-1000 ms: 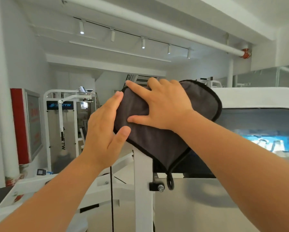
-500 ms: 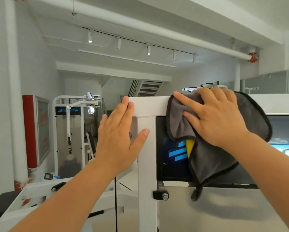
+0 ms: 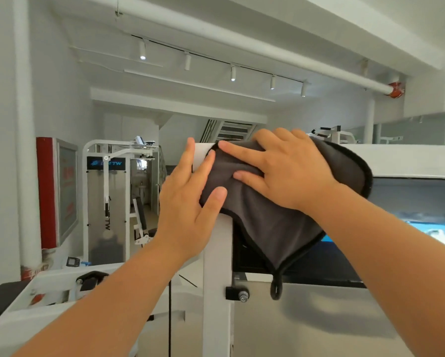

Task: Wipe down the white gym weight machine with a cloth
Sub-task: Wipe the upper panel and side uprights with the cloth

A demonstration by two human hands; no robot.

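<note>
Right hand presses grey cloth flat on machine's top-left corner; left hand, fingers straight, braces beside it.

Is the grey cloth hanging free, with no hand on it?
No, the right hand presses the grey cloth against the top corner of the white machine.

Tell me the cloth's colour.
The cloth is dark grey with black edging; head view.
</note>
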